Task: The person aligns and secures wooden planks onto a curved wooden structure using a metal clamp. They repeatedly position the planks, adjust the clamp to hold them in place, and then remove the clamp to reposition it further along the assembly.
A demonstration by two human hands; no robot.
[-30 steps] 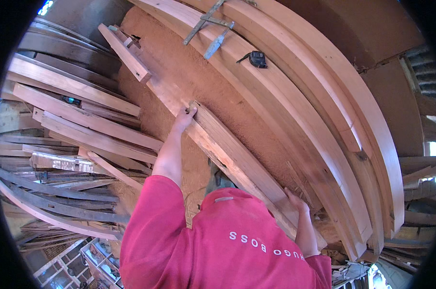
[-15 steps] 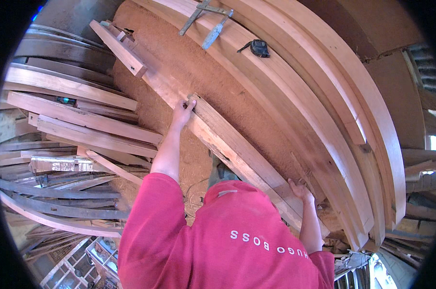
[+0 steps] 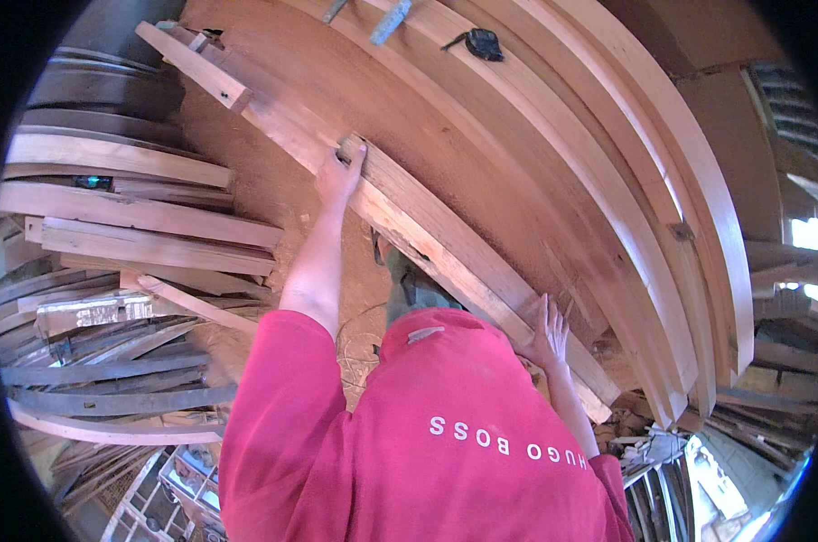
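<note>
Timber is what both hands are on: from my feed I see the left hand (image 3: 339, 172) gripping the upper end of a long wooden plank (image 3: 463, 248), fingers (image 3: 353, 152) curled over its end edge, while the right hand (image 3: 546, 332) lies open and flat against the same plank lower down, fingers spread and clasping nothing. The plank rests on the edge of the desk (image 3: 336, 68), a broad brown board surface, running diagonally from upper left to lower right beside a row of similar long boards (image 3: 626, 199) that lie side by side farther out. I judge the plank to be already up on the desk and roughly in line with its neighbours, so the lifting is done; what seems left is the fine seating, since its upper end stops just short of a short wooden block (image 3: 196, 65) lying crosswise at the desk's far corner, and I cannot tell whether the two touch. A small black object (image 3: 481, 43), perhaps a tape measure, sits untouched on the boards near the top, with grey metal clamps (image 3: 391, 16) beyond it, also unused. Stacked offcuts (image 3: 129, 226) pile up to the left, well apart from the hands, over a floor covered in sawdust (image 3: 273, 194)
</note>
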